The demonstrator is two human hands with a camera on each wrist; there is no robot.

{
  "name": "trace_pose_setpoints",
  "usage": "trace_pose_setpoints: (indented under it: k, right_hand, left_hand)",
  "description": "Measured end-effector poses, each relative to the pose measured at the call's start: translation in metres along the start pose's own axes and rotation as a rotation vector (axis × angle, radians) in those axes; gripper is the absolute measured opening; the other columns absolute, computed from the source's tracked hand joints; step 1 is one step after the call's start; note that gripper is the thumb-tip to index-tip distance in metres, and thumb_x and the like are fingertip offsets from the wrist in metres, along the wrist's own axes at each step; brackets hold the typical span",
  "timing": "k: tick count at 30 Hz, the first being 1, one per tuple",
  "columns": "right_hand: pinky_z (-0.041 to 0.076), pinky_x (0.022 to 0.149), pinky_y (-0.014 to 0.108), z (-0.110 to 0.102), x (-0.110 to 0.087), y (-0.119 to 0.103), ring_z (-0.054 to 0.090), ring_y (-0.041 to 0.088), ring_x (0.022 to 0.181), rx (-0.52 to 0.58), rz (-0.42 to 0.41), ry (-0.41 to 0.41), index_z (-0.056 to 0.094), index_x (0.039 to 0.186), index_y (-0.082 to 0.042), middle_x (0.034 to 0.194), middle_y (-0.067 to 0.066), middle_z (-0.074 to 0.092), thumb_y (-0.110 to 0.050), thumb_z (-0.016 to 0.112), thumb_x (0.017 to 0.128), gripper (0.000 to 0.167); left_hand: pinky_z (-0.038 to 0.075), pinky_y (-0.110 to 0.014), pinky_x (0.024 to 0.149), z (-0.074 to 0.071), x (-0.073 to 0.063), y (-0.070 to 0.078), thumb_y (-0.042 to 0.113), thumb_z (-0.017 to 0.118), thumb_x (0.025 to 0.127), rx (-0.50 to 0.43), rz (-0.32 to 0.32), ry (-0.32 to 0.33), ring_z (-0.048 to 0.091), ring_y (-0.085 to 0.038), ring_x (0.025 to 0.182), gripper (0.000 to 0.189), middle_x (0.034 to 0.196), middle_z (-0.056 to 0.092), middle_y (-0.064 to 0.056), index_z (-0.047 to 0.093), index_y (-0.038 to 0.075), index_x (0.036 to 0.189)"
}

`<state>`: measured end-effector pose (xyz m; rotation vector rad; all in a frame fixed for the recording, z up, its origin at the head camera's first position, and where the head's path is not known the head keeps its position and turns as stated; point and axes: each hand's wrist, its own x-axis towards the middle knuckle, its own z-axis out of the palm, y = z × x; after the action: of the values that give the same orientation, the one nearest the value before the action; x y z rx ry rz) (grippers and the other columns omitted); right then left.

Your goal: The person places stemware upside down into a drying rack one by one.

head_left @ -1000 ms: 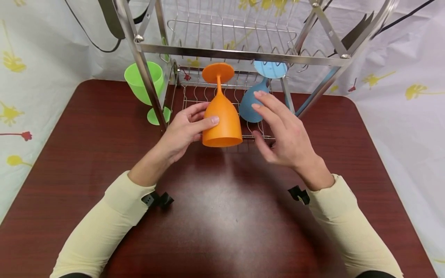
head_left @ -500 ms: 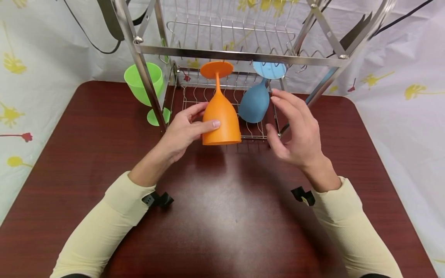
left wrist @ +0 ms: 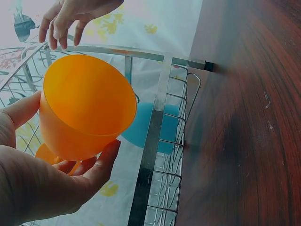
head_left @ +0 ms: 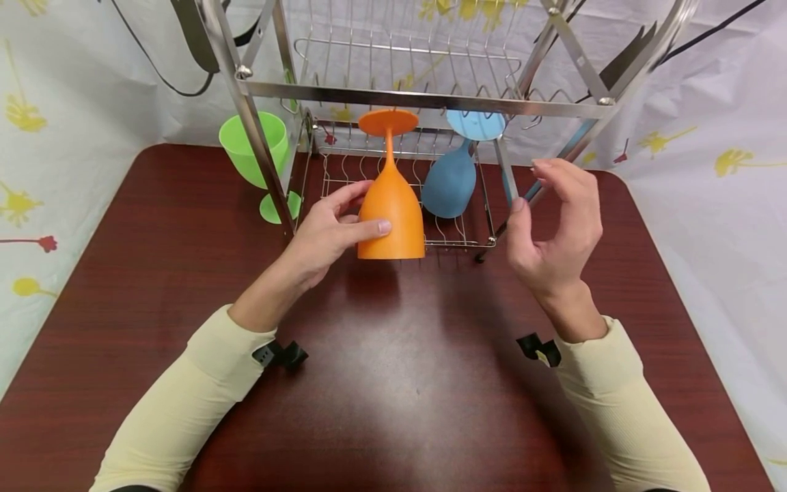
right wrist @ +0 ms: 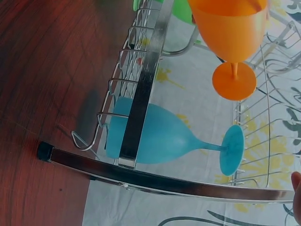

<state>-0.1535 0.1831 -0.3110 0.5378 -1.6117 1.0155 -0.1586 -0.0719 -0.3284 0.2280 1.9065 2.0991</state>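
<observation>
My left hand (head_left: 326,236) grips an orange plastic goblet (head_left: 399,205) by its bowl, thumb along the front. The goblet is upside down, foot up and rim toward me, in front of the lower tier of a metal dish rack (head_left: 399,96). Its hollow bowl faces the left wrist camera. A blue goblet (head_left: 449,184) stands upside down on the lower tier, to the right of the orange one. Beside the rack's right post, my right hand (head_left: 559,225) holds nothing, its fingers loosely bent; only a fingertip (right wrist: 296,181) enters the right wrist view.
A green goblet (head_left: 255,150) stands upright on the table, left of the rack. Dark utensils (head_left: 630,61) hang at the rack's right side, and a dark object (head_left: 199,34) at its left. The reddish wooden table (head_left: 381,383) reaches toward me.
My right hand has moved right, away from the blue goblet to beside the rack's right post. The left hand keeps its grip while the orange goblet's rim tips slightly downward.
</observation>
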Motion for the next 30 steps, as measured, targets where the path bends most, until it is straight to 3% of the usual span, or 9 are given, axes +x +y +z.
trace_pose_setpoints:
  k: [9, 19, 30]
  right_hand:
    - [0.052, 0.08, 0.034, -0.003, 0.006, 0.001, 0.059, 0.032, 0.094, -0.029, 0.135, 0.073, 0.063, 0.101, 0.008, 0.101, 0.015, 0.064, -0.02, 0.057, 0.076, 0.037]
    - [0.051, 0.082, 0.031, -0.007, 0.01, -0.004, 0.057, 0.026, 0.098, -0.015, 0.292, 0.096, 0.056, 0.115, 0.003, 0.11, 0.004, 0.056, -0.01, 0.056, 0.076, 0.041]
    - [0.053, 0.077, 0.027, -0.013, 0.005, 0.014, 0.057, 0.027, 0.099, 0.023, 0.369, 0.081, 0.05, 0.124, 0.0, 0.112, 0.005, 0.053, 0.001, 0.057, 0.079, 0.046]
  left_hand:
    - [0.051, -0.04, 0.096, 0.0, -0.001, -0.001, 0.005, 0.071, 0.083, 0.011, 0.023, 0.0, 0.06, -0.03, 0.111, 0.071, 0.136, 0.047, -0.01, 0.041, 0.01, 0.147]
    - [0.052, -0.04, 0.094, 0.0, -0.001, 0.0, 0.006, 0.073, 0.082, 0.048, 0.05, 0.018, 0.061, -0.028, 0.109, 0.072, 0.136, 0.049, -0.007, 0.042, 0.012, 0.146]
    - [0.054, -0.041, 0.091, 0.002, -0.001, -0.001, 0.007, 0.075, 0.081, 0.099, 0.064, 0.04, 0.061, -0.027, 0.108, 0.073, 0.137, 0.049, -0.006, 0.042, 0.014, 0.146]
